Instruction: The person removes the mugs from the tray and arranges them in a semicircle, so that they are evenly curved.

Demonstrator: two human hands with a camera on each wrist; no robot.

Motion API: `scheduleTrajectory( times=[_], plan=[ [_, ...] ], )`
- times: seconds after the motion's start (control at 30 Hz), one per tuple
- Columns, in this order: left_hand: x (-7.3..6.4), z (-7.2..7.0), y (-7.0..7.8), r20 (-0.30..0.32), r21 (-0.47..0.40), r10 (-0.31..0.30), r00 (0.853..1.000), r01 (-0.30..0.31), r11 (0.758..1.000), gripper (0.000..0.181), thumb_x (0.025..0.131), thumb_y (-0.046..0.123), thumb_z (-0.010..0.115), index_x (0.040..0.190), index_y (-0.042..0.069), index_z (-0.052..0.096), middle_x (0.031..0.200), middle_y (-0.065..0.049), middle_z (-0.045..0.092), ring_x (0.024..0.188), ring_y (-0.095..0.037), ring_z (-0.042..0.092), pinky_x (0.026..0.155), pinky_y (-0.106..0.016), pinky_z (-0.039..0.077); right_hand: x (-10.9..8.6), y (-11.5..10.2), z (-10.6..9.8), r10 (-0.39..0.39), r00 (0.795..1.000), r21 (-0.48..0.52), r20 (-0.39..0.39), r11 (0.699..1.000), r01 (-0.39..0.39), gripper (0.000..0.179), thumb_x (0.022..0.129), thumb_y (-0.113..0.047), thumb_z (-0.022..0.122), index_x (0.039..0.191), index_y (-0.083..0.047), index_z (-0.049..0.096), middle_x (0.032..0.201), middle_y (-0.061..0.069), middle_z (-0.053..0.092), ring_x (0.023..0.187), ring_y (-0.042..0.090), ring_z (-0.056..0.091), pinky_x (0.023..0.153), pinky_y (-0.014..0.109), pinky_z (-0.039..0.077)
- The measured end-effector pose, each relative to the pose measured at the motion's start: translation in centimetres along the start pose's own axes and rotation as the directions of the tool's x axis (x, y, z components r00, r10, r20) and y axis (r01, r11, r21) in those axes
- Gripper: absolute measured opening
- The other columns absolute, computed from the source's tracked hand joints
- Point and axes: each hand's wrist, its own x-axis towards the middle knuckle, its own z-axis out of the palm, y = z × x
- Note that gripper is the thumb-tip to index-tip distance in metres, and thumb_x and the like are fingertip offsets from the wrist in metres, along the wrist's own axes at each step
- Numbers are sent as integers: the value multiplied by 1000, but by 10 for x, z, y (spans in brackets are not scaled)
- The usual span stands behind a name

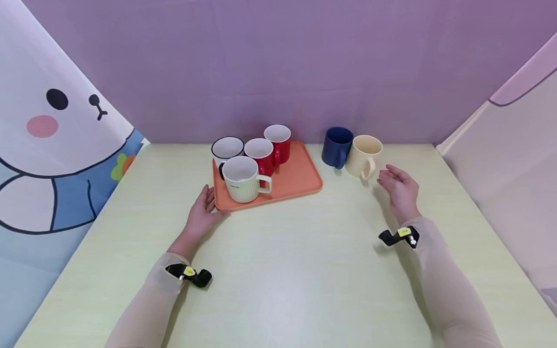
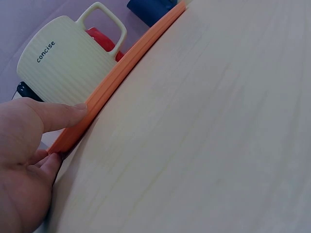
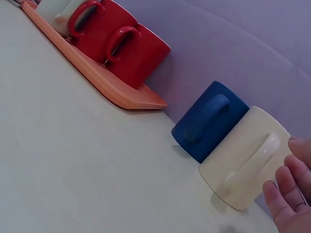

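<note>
My left hand (image 1: 202,215) grips the front left corner of an orange tray (image 1: 304,174), thumb along the front rim and fingers at the side. On the tray stand a ribbed cream mug (image 1: 241,186) marked "concise" (image 2: 46,51), two red mugs (image 1: 285,151) and a white mug with a black rim (image 1: 220,153). To the right of the tray, a navy blue mug (image 1: 332,150) stands right beside a pale yellow mug (image 1: 359,162). My right hand (image 1: 401,191) is raised just right of the yellow mug, fingers loosely bent and holding nothing; the mug's handle (image 3: 255,162) points toward me.
The pale wooden table (image 1: 278,270) reaches back to a purple cloth wall (image 1: 278,63). A cartoon-printed cloth (image 1: 65,159) hangs on the left, a pale cloth (image 1: 513,159) on the right. Each wrist wears a small black camera mount (image 1: 187,273).
</note>
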Motion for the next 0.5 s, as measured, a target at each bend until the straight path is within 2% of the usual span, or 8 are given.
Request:
scheduleTrajectory(
  times=[0.17,0.37,0.5],
  plan=[
    [1,-1,-2,1,7,-1,1000,1,1000,101,90,1,70,158,1,-6,163,-19,15,147,-34,24,120,-41,26,-9,1,-1,-5,998,-40,56,999,7,26,89,16,60,94,-7,71,85,7,70,74,15,69,74,24,61],
    [2,-1,-2,0,1,8,1000,-8,1000,101,90,1,70,158,1,-5,163,-19,14,147,-33,24,120,-40,26,-19,7,4,-7,991,-87,135,996,19,20,90,14,62,100,0,71,83,5,70,73,16,70,74,24,61],
    [2,-1,-3,-2,-10,2,1000,-2,1000,101,89,0,70,158,1,-5,163,-18,15,147,-32,24,120,-39,26,-26,12,11,-1,982,-136,190,990,28,21,91,12,62,101,-4,72,85,4,71,74,14,70,75,24,61]
  ],
)
